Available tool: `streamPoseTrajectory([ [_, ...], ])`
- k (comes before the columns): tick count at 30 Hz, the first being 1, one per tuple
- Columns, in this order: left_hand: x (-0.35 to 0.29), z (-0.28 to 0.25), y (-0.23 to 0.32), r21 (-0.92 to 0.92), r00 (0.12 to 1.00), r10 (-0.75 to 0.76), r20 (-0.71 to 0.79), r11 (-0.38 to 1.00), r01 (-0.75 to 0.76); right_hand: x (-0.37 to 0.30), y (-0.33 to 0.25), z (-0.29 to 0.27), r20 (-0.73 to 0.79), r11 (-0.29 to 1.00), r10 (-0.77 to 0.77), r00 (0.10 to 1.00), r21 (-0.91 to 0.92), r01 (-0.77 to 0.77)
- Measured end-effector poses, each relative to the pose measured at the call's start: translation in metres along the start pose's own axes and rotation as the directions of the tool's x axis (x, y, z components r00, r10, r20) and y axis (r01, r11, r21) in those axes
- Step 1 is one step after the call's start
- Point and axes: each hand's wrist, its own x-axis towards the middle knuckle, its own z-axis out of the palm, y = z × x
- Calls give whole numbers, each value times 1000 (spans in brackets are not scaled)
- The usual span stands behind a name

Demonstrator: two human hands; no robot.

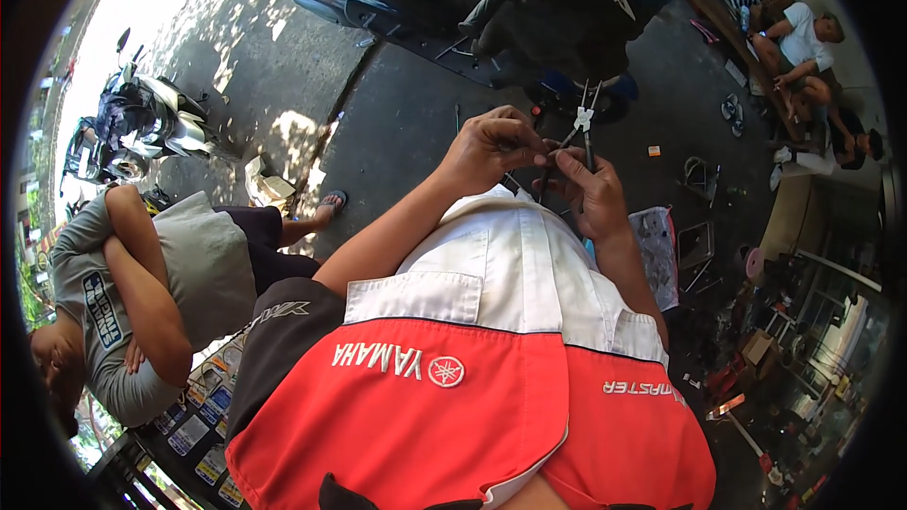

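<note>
In front of my shirt, my two hands meet with their fingertips close together. A pair of pliers (pixel 584 120) with long thin jaws sits in my right hand (pixel 592 191); its jaws point away from me and its handles are spread. My left hand (pixel 498 149) is closed in a pinch beside one of the handles. What lies between its fingertips is too small to make out. A thin dark strand (pixel 544 183) shows below the fingertips, partly hidden by my right hand.
A blue scooter (pixel 406 28) stands just ahead, another motorcycle (pixel 142 118) at far left. A person with folded arms (pixel 142 293) is close on my left. More people sit on a bench (pixel 756 57) at right. Tools and parts (pixel 756 359) clutter the right floor; a small orange box (pixel 654 151) lies nearer.
</note>
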Motion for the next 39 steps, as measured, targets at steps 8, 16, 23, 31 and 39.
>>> streamPoseTrajectory([
  [8,-11,10,15,-432,975,-212,68,874,220,-5,6,3,-25,1000,4,1000,14,-4],
  [16,-25,-2,9,-633,896,-405,181,649,421,-15,8,26,-15,917,-213,977,-349,195],
  [23,-20,-29,-18,-856,814,-572,-99,466,224,-46,-17,46,91,968,91,992,-244,-66],
  [31,-29,-43,-20,-757,793,-540,-282,633,162,-29,-6,50,126,859,241,962,-490,-150],
  [39,-34,-48,-16,-578,822,-426,-378,802,150,-26,-11,67,156,818,335,929,-538,-204],
])
